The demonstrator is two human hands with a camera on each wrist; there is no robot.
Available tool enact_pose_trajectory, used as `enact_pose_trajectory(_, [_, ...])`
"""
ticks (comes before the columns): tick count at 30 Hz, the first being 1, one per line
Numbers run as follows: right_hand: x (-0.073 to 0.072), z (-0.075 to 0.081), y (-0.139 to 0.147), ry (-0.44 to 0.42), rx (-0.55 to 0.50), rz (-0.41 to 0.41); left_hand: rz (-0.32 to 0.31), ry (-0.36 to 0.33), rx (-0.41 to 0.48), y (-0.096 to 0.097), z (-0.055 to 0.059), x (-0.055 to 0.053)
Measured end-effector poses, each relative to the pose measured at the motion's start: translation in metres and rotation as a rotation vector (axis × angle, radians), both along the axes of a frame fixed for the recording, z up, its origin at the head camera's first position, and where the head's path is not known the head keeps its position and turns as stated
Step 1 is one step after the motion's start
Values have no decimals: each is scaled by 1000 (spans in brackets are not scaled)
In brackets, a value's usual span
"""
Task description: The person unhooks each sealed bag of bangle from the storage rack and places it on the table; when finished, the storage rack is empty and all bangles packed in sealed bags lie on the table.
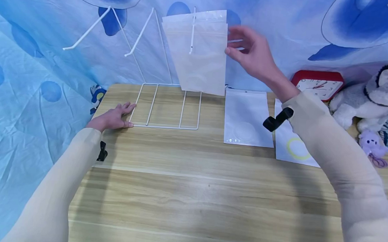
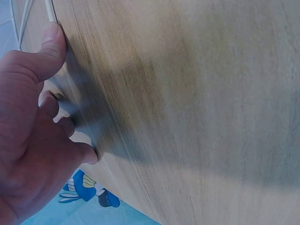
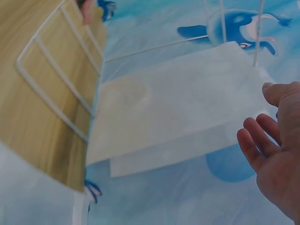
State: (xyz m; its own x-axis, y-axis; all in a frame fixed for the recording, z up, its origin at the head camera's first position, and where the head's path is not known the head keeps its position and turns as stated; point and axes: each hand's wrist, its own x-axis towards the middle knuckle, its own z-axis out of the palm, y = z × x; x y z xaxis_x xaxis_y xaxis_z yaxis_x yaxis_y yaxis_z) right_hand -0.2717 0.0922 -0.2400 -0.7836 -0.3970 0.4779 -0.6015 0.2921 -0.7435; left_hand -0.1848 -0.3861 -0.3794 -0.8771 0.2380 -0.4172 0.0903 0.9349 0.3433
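Observation:
A white wire display rack (image 1: 167,127) stands at the back of the table with three prongs rising behind its base. My left hand (image 1: 115,117) rests at the base's left end, thumb on the front corner and fingers spread along the side; the left wrist view shows the thumb (image 2: 52,47) at the wire. Two overlapping white zip bags (image 1: 200,66) hang on the rightmost prong. Just right of their upper edge is my right hand (image 1: 251,52), fingers loosely bent and nothing held. In the right wrist view its fingers (image 3: 255,145) are apart from the bags.
Two more white bags lie on the table, one plain (image 1: 247,118) and one with a yellow ring (image 1: 290,151) showing, partly under the right forearm. At the back right are a red clock (image 1: 319,84), a husky plush (image 1: 365,98) and a purple toy (image 1: 372,145).

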Motion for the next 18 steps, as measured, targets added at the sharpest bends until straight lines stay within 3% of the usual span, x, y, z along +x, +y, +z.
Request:
enact_pose_trajectory(3, [-6, 7, -7, -20, -10, -2, 0, 4, 1, 2, 0, 0])
enact_pose_trajectory(13, [-18, 17, -21, -206, -72, -15, -9, 9, 5, 3, -3, -1])
enact_pose_trajectory(18, [-21, 22, -25, -230, -57, -29, -6, 8, 10, 3, -3, -2])
